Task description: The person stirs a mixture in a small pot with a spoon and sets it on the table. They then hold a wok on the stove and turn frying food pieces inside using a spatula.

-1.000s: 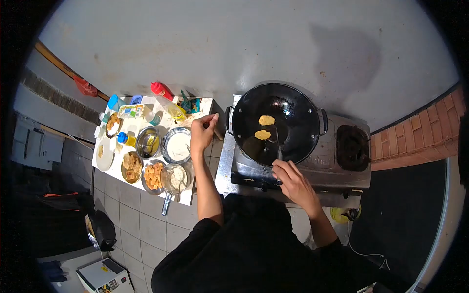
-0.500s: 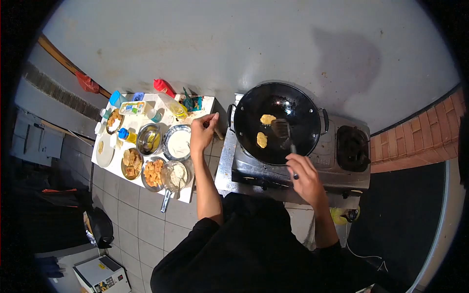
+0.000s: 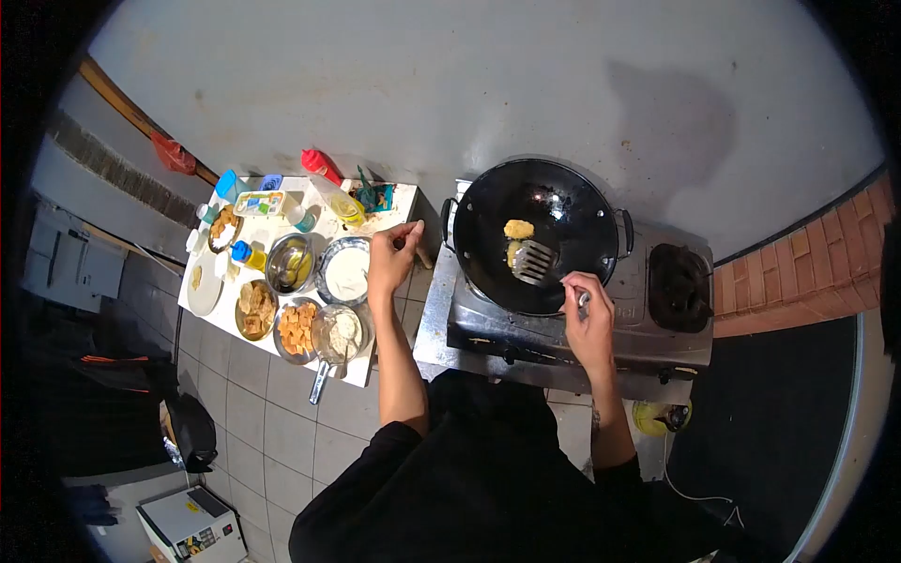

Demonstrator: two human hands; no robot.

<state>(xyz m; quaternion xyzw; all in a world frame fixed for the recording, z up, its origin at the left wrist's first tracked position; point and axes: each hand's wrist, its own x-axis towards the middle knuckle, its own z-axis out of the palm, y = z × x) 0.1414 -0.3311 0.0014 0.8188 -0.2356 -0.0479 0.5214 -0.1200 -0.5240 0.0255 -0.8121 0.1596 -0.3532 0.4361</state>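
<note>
My right hand [image 3: 588,317] is closed around the handle of a slotted metal spatula [image 3: 535,262] at the near right side of a black wok [image 3: 488,202]. The spatula's head is inside the wok, over a yellowish fried piece [image 3: 513,250] that it partly covers. Another golden fried piece [image 3: 518,228] lies just beyond it. My left hand [image 3: 394,258] is raised between the wok and the white table, fingers curled and tips together, with nothing visible in them. Nearest to it is a bowl of white flour [image 3: 347,272].
The wok stands on a steel gas stove [image 3: 601,333]; a second burner [image 3: 679,286] is at its right. The white table [image 3: 352,373] holds a pan of batter [image 3: 340,330], a bowl of orange-brown chunks [image 3: 297,330], a steel bowl [image 3: 286,258] and a red-capped bottle [image 3: 322,166].
My right hand has turned the spatula, and its slotted head has moved left and nearer, onto the nearer fried piece. That piece has shifted slightly away and right. My left hand stays nearly still.
</note>
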